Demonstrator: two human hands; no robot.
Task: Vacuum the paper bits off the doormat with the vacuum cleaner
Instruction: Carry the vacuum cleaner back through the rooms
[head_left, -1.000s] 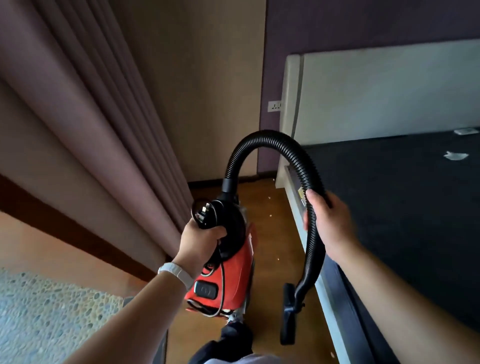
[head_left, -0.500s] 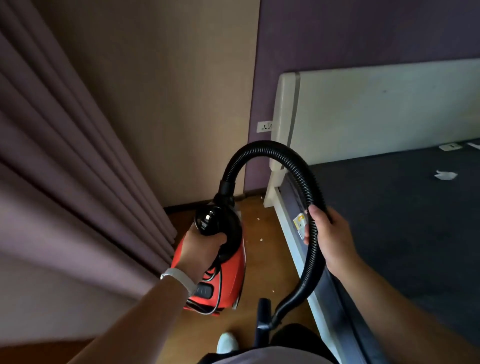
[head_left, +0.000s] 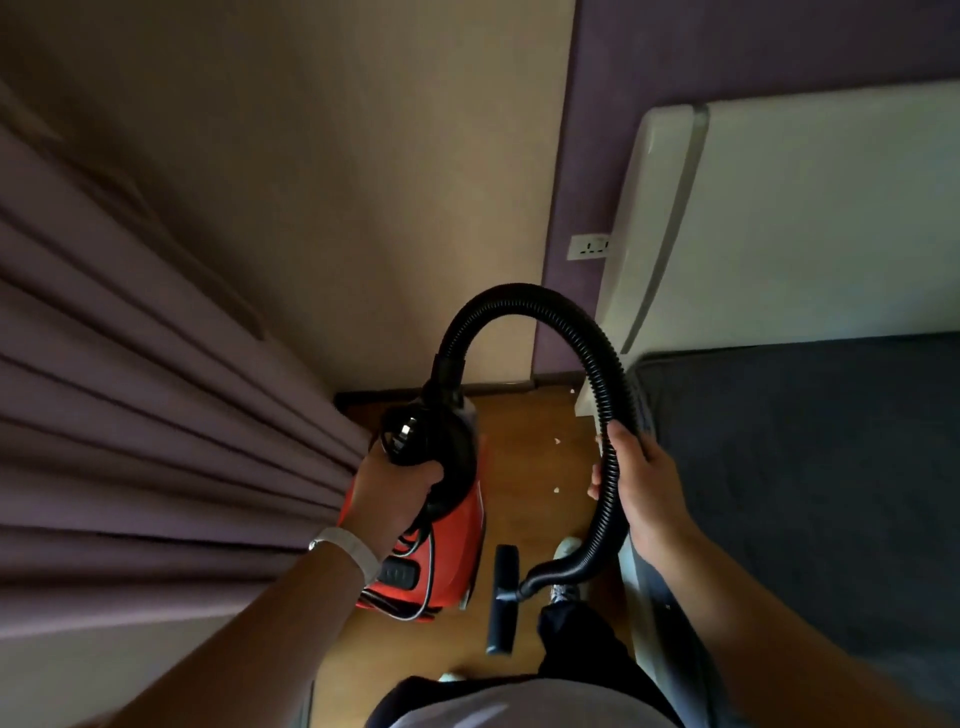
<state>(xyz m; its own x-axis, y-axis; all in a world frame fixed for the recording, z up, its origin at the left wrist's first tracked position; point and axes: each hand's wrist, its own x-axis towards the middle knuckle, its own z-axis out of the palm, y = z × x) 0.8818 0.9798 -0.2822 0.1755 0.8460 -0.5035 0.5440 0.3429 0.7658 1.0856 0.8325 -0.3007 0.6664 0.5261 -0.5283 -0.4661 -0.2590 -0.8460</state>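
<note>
Left hand (head_left: 392, 486) clenched round black handle of red plastic canister vacuum cleaner (head_left: 449, 551), held over brown wooden floor (head_left: 530, 467) beside mauve pleated curtain (head_left: 156, 415). Right hand (head_left: 641, 483) grasping black ribbed hose (head_left: 519, 293); black brush nozzle (head_left: 504, 597) dangling. White paper bits (head_left: 557, 441) near floor's far edge.

Vacuum cleaner (head_left: 452, 551) between curtain (head_left: 156, 415) (left) and bed (head_left: 805, 493); nozzle (head_left: 503, 597) right of it, hose (head_left: 519, 296) above.

The left hand (head_left: 395, 493) grips the black top handle of the red vacuum cleaner (head_left: 457, 545). The right hand (head_left: 641, 483) holds the ribbed hose (head_left: 519, 293), which arches above both hands. Its nozzle (head_left: 504, 597) hangs below the right hand. Paper bits (head_left: 557, 441) dot the floor (head_left: 535, 519) between the hands.
</note>
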